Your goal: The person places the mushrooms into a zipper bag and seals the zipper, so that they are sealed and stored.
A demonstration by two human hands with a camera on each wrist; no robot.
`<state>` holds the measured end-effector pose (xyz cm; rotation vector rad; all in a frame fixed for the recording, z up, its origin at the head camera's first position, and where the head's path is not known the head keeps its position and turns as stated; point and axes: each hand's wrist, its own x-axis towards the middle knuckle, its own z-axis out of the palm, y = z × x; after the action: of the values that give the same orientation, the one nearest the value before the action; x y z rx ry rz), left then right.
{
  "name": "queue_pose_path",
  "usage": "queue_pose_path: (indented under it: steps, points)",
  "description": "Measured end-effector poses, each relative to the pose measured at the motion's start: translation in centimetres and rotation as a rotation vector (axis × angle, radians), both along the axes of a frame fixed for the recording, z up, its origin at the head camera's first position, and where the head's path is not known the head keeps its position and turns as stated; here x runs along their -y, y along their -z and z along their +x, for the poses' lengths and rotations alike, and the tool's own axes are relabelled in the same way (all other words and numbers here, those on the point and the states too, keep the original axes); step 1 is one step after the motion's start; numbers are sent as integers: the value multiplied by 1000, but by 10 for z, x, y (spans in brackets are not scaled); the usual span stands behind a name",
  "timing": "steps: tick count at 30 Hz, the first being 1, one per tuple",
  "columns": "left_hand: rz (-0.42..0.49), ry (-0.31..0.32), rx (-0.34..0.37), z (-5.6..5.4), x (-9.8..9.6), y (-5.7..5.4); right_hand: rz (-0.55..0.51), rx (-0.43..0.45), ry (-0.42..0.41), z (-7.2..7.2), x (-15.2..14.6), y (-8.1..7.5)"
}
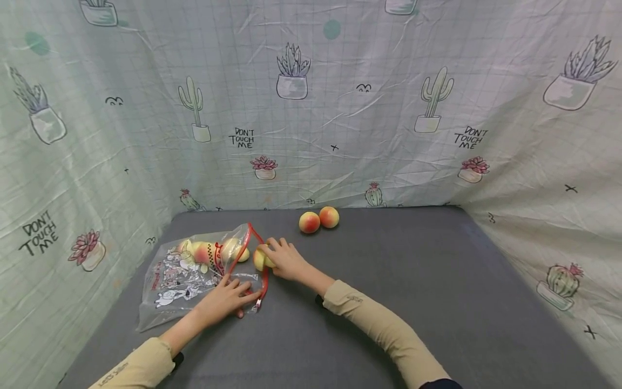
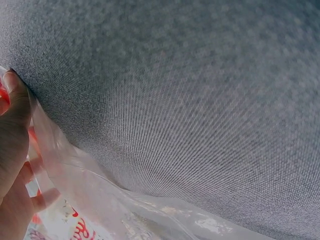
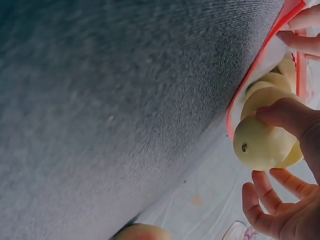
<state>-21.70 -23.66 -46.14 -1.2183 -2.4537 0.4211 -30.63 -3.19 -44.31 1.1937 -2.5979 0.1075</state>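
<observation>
A clear plastic zip bag (image 1: 151,307) with a red zip edge and cartoon print lies on the left of the table, its mouth turned right. My left hand (image 1: 223,302) grips the near side of that mouth; in the left wrist view its thumb (image 2: 15,92) presses at the film's edge. Several yellow-red peaches (image 1: 200,252) lie inside the bag. At the opening, my right hand (image 1: 290,263) holds a peach (image 3: 260,145) between thumb and fingers, just within the red rim. Other peaches show behind it in the right wrist view.
Two more peaches (image 1: 309,222) sit side by side at the back of the dark grey table (image 1: 389,259). A pale curtain (image 1: 335,119) printed with cacti hangs behind the table and along both its sides.
</observation>
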Motion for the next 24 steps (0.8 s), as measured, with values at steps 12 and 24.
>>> queue_pose_path:
  steps: [12, 24]
  points:
    - [-7, -3, 0, 0, 0, -2, 10, 12, 4, -2, 15, 2]
    - [12, 28, -7, -4, 3, 2, 38, 37, 31, -5, 28, 3]
